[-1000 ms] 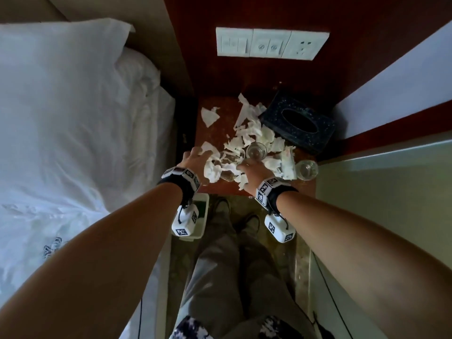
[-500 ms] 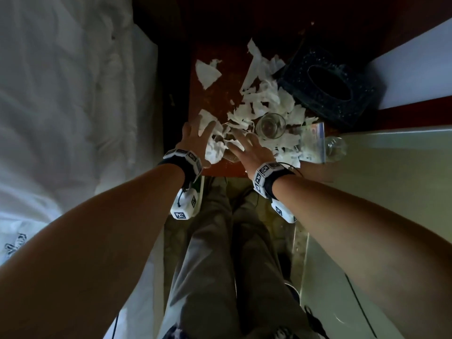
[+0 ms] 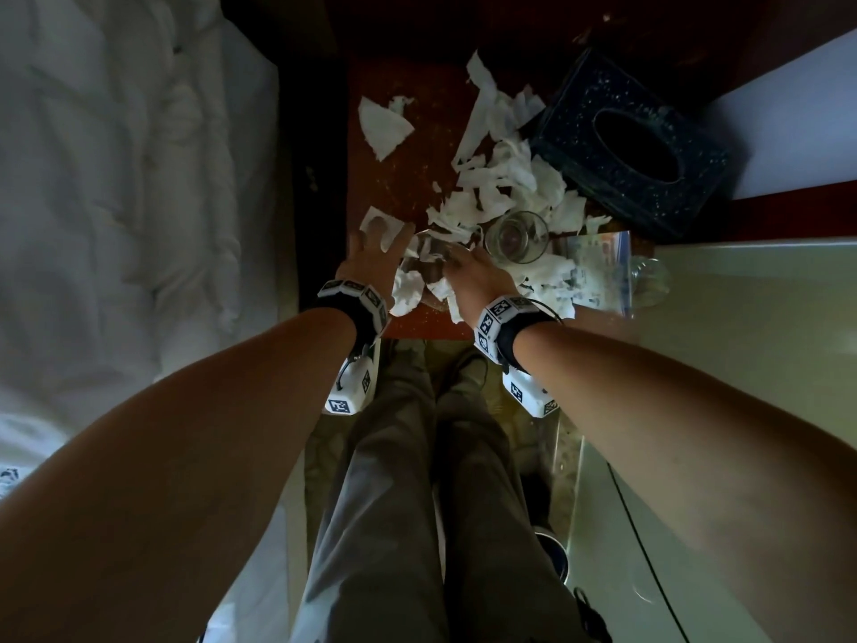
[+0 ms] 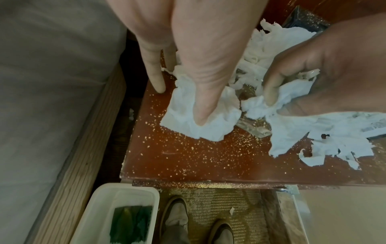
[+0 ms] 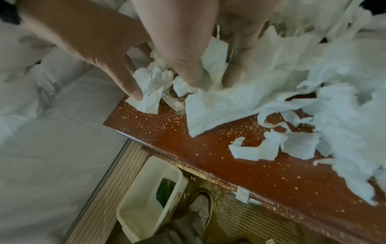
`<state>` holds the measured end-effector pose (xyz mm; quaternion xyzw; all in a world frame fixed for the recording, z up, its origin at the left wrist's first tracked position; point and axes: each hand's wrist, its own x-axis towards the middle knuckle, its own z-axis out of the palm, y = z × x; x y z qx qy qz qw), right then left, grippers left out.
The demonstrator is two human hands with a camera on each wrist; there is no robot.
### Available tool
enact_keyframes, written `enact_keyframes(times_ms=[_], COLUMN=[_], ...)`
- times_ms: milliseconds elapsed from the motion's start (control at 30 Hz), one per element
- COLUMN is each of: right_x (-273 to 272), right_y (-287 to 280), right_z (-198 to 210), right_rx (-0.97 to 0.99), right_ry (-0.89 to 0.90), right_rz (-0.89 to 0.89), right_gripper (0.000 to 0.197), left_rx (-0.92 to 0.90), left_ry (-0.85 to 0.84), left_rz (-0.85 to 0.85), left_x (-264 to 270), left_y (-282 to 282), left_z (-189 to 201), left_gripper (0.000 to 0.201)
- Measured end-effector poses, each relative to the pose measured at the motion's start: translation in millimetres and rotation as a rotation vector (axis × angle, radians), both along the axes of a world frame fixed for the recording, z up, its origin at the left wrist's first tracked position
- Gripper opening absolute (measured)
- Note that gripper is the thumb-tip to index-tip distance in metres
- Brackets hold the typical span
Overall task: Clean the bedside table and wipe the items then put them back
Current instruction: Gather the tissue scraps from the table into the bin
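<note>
On speckled red-brown bedside table (image 4: 198, 156), torn white tissue scraps (image 3: 501, 178) — crumpled, strewn

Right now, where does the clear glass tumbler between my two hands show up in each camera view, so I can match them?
Head: the clear glass tumbler sits upper centre.
Left wrist: the tumbler's base shows right of centre.
Right wrist: the tumbler shows left of centre, beside the right hand bunching torn white tissue.
Shared landmark: the crumpled white tissue pressed by the left hand.
</note>
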<state>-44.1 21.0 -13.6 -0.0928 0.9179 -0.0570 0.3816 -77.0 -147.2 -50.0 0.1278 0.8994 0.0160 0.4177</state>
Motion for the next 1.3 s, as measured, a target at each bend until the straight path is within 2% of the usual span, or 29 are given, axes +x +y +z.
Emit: enact_keyframes(times_ms=[167,267,467,633,833,1067,1167,1233,1300], right_x=[-1.1,-1.3,-2.6,-9.7,-5.0,15.8,24.3,28.5,32.8], right_y=[3.6,6.4,9.4,8.8,16.1,41.5,53.0,61.1,68.6], right_z=[-6.6,-6.3,0.3,20.2,43.2,60.4,61.0,62.1,61.2], right_rx=[-0.092,-0.140,-0.201,-0.226,-0.298,-0.305,-0.301,-0.297,-0.290], right_ry=[0.029,0.071,0.132,0.098,0.136,0.224,0.310,0.314,0.303], right_rz=[-0.118,-0.171,-0.236,-0.290,-0.369,-0.474,-0.630,-0.795,-0.927], right_gripper=[0.055,0.047,0.030,0.031,0.035,0.029,0.021,0.024,0.028], left_rx=[0.014,0.064,0.102,0.110,0.110,0.058,0.079,0.100,0.113], left_ry=[0.048,0.034,0.021,-0.015,0.028,0.014,0.015,-0.007,-0.047], left_rz=[0.006,0.068,0.106,0.100,0.121,0.102,0.142,0.179,0.193], left_x=[-1.9,-6.0,-12.2,-18.4,-20.1,-16.1,-10.8,-7.8,-4.6], left_y=[4.1,7.4,9.0,6.0,14.2,36.7,45.6,53.6,60.6], left_z=[-3.9,1.4,18.2,38.7,55.2,69.2,69.0,71.5,74.2], left_gripper=[0.106,0.096,0.059,0.030,0.028,0.045,0.039,0.035,0.043])
